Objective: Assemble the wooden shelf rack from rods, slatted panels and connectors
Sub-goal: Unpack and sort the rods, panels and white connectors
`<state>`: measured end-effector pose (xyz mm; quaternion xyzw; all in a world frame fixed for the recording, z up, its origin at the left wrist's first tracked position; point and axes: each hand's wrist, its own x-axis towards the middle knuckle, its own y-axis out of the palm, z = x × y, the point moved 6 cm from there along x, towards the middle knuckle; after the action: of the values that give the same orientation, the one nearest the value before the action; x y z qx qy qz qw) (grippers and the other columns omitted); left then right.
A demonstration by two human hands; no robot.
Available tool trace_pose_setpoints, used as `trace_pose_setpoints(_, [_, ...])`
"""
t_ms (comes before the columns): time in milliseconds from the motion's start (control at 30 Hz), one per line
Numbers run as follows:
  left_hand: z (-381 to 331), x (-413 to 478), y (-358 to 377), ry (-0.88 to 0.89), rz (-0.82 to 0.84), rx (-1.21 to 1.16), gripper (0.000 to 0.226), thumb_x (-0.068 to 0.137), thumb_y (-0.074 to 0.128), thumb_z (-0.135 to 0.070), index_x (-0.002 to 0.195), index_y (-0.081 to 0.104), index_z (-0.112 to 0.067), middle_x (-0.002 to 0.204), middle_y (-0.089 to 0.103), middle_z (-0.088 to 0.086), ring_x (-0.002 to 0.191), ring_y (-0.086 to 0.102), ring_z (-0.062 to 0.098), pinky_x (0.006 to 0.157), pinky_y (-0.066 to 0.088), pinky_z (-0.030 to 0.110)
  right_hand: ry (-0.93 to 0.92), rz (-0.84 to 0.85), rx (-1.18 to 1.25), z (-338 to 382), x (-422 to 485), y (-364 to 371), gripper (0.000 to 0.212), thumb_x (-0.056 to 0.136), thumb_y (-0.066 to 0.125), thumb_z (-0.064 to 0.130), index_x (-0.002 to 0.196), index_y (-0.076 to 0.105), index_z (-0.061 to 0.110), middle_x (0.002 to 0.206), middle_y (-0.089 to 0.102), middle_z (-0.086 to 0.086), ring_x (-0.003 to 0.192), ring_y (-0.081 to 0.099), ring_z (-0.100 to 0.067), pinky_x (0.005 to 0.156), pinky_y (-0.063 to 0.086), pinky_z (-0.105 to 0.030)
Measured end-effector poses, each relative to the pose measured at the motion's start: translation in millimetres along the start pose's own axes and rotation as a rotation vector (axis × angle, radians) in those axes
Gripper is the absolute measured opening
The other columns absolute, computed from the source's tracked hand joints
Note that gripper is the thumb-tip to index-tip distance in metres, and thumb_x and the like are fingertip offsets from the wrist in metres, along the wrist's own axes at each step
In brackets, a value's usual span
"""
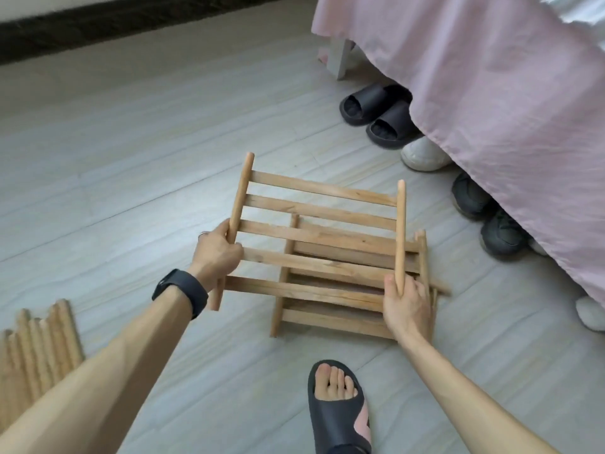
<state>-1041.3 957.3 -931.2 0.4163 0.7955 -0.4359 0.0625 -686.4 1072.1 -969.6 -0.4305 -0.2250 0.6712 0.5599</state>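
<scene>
I hold a slatted wooden panel (322, 204) flat above the floor, several slats running between two round side rails. My left hand (216, 255) grips the left rail near its middle. My right hand (406, 306) grips the lower end of the right rail. Under the raised panel a second slatted panel (330, 317) lies on the floor, partly hidden by the one above. A bundle of loose wooden rods (36, 348) lies on the floor at the lower left. No connectors show.
A bed with a pink sheet (491, 93) fills the upper right, with black slippers (379, 116), a white shoe (422, 154) and dark shoes (484, 211) beneath its edge. My foot in a dark slipper (337, 407) stands near the bottom. The floor is grey tile.
</scene>
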Motion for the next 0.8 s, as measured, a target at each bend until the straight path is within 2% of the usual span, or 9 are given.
trace_pose_setpoints(167, [95, -23, -129, -0.234, -0.209, -0.022, 0.039, 0.086, 0.061, -0.013, 0.123, 0.066, -0.026, 0.091, 0.072, 0.003, 0.082, 0.063, 0.022, 0.063, 0.05, 0.03, -0.372, 0.218, -0.066, 131, -24, 70, 0.043, 0.106, 0.038, 0.045, 0.122, 0.059, 0.011, 0.108, 0.045, -0.004, 0.11, 0.055, -0.036, 0.092, 0.044, -0.041])
trace_pose_setpoints(267, [155, -48, -152, -0.362, -0.236, -0.032, 0.041, 0.085, 0.067, -0.016, 0.125, 0.067, -0.024, 0.093, 0.075, 0.0, 0.09, 0.067, 0.021, 0.072, 0.052, 0.03, -0.488, 0.321, -0.185, 171, -38, 111, 0.041, 0.107, 0.039, 0.042, 0.122, 0.057, 0.008, 0.117, 0.048, -0.014, 0.114, 0.055, -0.043, 0.089, 0.045, -0.043])
trace_pose_setpoints(367, [215, -72, -152, -0.452, -0.238, -0.127, 0.043, 0.088, 0.072, -0.013, 0.129, 0.062, -0.012, 0.114, 0.069, -0.001, 0.104, 0.061, 0.014, 0.094, 0.047, 0.027, -0.625, 0.36, -0.251, 199, -58, 151, 0.039, 0.107, 0.041, 0.038, 0.122, 0.056, 0.005, 0.13, 0.049, -0.024, 0.123, 0.049, -0.045, 0.095, 0.044, -0.045])
trace_pose_setpoints(467, [268, -79, -136, -0.552, -0.221, -0.195, 0.066, 0.087, 0.075, -0.018, 0.147, 0.049, -0.013, 0.117, 0.071, 0.008, 0.101, 0.068, 0.022, 0.093, 0.056, 0.038, -0.666, 0.379, -0.359, 206, -68, 186, 0.037, 0.106, 0.038, 0.039, 0.124, 0.052, 0.01, 0.118, 0.054, -0.017, 0.113, 0.056, -0.039, 0.093, 0.044, -0.047])
trace_pose_setpoints(533, [291, -75, -123, -0.583, -0.207, -0.219, 0.065, 0.088, 0.074, -0.017, 0.147, 0.049, -0.011, 0.12, 0.07, 0.009, 0.102, 0.067, 0.025, 0.089, 0.055, 0.033, -0.645, 0.423, -0.425, 198, -69, 209, 0.036, 0.106, 0.036, 0.037, 0.123, 0.05, 0.008, 0.12, 0.053, -0.017, 0.109, 0.059, -0.04, 0.09, 0.046, -0.046])
trace_pose_setpoints(600, [301, -73, -108, -0.591, -0.191, -0.217, 0.058, 0.091, 0.072, -0.017, 0.145, 0.051, -0.012, 0.11, 0.068, 0.004, 0.098, 0.065, 0.023, 0.084, 0.051, 0.029, -0.596, 0.491, -0.545, 185, -69, 227, 0.032, 0.105, 0.036, 0.028, 0.124, 0.048, 0.005, 0.124, 0.051, -0.019, 0.111, 0.059, -0.041, 0.091, 0.046, -0.044])
trace_pose_setpoints(667, [311, -70, -95, -0.592, -0.191, -0.21, 0.062, 0.092, 0.071, -0.023, 0.149, 0.048, -0.016, 0.108, 0.069, 0.002, 0.101, 0.065, 0.024, 0.091, 0.054, 0.033, -0.595, 0.525, -0.663, 172, -68, 235, 0.03, 0.101, 0.039, 0.021, 0.126, 0.047, 0.005, 0.127, 0.052, -0.018, 0.114, 0.058, -0.039, 0.092, 0.044, -0.04])
trace_pose_setpoints(733, [318, -68, -86, -0.592, -0.207, -0.201, 0.065, 0.093, 0.069, -0.025, 0.153, 0.043, -0.02, 0.12, 0.068, 0.005, 0.113, 0.063, 0.028, 0.101, 0.051, 0.039, -0.644, 0.496, -0.725, 164, -66, 236, 0.03, 0.098, 0.044, 0.021, 0.124, 0.048, 0.008, 0.124, 0.056, -0.015, 0.113, 0.056, -0.036, 0.092, 0.044, -0.04])
trace_pose_setpoints(800, [318, -67, -80, -0.564, -0.229, -0.18, 0.063, 0.096, 0.066, -0.022, 0.153, 0.041, -0.02, 0.123, 0.067, 0.008, 0.114, 0.062, 0.029, 0.099, 0.05, 0.036, -0.675, 0.46, -0.722, 161, -65, 233, 0.027, 0.097, 0.047, 0.021, 0.121, 0.05, 0.009, 0.118, 0.057, -0.015, 0.109, 0.056, -0.036, 0.089, 0.045, -0.042])
